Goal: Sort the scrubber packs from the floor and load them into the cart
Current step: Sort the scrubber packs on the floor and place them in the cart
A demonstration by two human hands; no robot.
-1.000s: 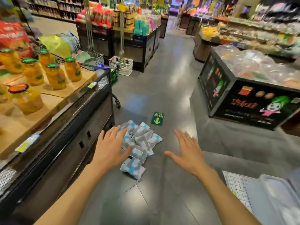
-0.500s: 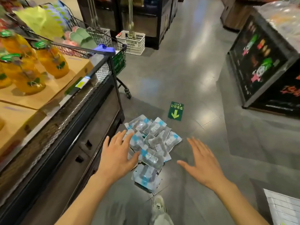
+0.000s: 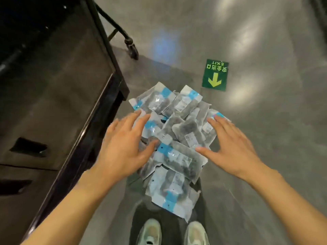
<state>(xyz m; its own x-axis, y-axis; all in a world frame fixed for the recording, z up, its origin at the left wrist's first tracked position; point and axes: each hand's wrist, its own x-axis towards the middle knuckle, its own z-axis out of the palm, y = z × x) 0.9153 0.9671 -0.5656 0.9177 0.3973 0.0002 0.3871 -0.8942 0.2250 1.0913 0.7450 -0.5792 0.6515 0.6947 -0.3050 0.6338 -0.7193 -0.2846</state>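
A heap of scrubber packs [image 3: 177,135], clear plastic with blue bands and grey scrubbers inside, lies on the grey floor in front of my feet. My left hand [image 3: 122,147] reaches over the heap's left side with its fingers spread and straight. My right hand [image 3: 230,145] is spread over the right side, fingertips at the outer packs. Neither hand holds a pack. Whether the palms touch the heap I cannot tell. Of the cart only a wheel [image 3: 131,48] and its dark leg show at the top.
A dark display counter [image 3: 58,103] stands close on the left, its corner almost against the heap. A green exit sticker [image 3: 215,75] is on the floor beyond the packs. My two shoes [image 3: 169,232] are just below the heap. Bare floor stretches to the right.
I have bent down toward the floor, so the heap looks much larger. Both hands have moved in over its two sides. The shelf tops and the cart basket have left the view.
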